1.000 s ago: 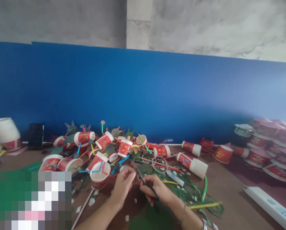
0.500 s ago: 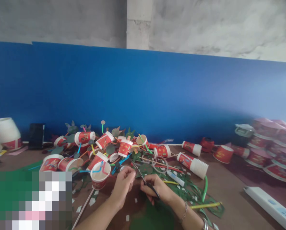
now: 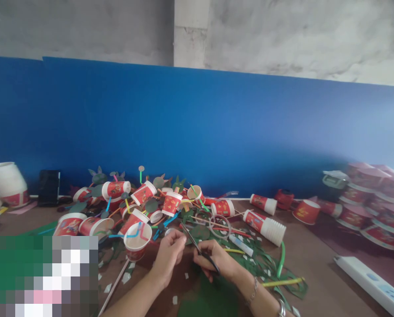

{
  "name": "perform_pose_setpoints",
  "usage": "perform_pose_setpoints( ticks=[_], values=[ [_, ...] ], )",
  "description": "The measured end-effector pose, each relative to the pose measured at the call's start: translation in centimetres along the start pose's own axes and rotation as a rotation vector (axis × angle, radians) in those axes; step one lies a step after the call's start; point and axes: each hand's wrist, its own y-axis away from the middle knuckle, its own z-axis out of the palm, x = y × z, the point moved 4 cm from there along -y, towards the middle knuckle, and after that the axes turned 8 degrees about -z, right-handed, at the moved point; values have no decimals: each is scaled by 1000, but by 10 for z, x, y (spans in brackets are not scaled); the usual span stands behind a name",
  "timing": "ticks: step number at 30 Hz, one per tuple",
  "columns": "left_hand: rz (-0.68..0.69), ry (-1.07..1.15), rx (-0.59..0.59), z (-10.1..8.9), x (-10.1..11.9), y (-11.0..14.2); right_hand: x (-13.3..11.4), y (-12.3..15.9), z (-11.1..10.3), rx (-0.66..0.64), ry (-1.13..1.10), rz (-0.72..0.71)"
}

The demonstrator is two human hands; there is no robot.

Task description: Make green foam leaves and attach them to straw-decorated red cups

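Observation:
My right hand (image 3: 212, 259) is closed round the handles of a pair of dark scissors (image 3: 197, 245), whose blades point up and to the left. Just left of the blades, my left hand (image 3: 171, 254) has its fingertips pinched together; anything between them is too small to make out. A red and white paper cup (image 3: 138, 240) with bent straws in it stands left of my left hand. Beyond both hands lies a heap of red paper cups (image 3: 172, 203) with coloured straws and dark paper discs. Green paper scraps (image 3: 210, 295) lie below my right hand.
A stack of paper cups (image 3: 266, 228) lies on its side at right, near a glue tube (image 3: 241, 245) and a roll of tape (image 3: 220, 226). A white power strip (image 3: 370, 281) sits at far right, below piled red tubs (image 3: 355, 215). A blue panel (image 3: 197, 127) stands behind.
Both hands and the scissors keep almost the same pose. The whole view has shifted very slightly.

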Motion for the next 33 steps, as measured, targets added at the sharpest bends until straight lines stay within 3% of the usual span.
perform_pose_setpoints(
  ticks=[9,12,16,19,24,28,33],
  values=[
    [6,35,-31,0,-2,-1,3,-1,0,20,17,20],
    [-19,134,-63,2,-5,0,3,-4,-1,84,10,12],
    [-174,471,-27,6,-14,-3,-1,-5,-1,277,5,-71],
    [-309,617,30,9,-19,-2,-3,-4,5,338,86,-134],
    [-397,590,-129,20,-15,6,4,-4,12,350,279,-193],
    [-340,594,-170,19,-13,5,12,-8,12,330,130,-91],
    [-221,620,-51,8,-14,-2,8,-8,5,360,-83,-20]
  ],
)
